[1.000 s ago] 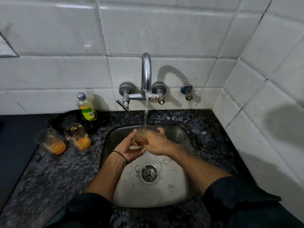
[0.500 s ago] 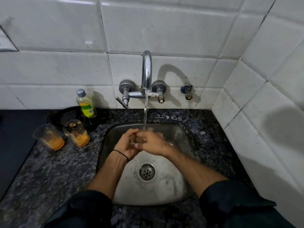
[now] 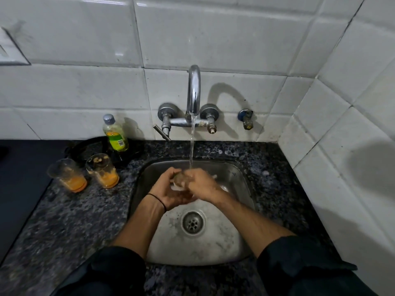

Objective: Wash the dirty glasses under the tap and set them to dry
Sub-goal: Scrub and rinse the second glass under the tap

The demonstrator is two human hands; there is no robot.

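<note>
Over the sink (image 3: 239, 174), left hand (image 3: 171, 189) cups the glass (image 3: 179, 181) under the tap (image 3: 194, 90) stream, fingers curled shut round it, right hand (image 3: 203, 184) now clamped over it, rubbing shifted from a second ago: rinse underway, two dirty glasses (image 3: 102, 169) waiting on bench (image 3: 74, 221).

Glass (image 3: 179, 182) mostly hidden, seemingly between both hands.

We find no text that we can read. The only printed surface is the yellow-green label on the soap bottle (image 3: 115, 133), standing on the counter (image 3: 70, 221) left of centre in the frame; it carries a small barcode patch and an orange mark, but its lettering is too blurred to make out.
</note>
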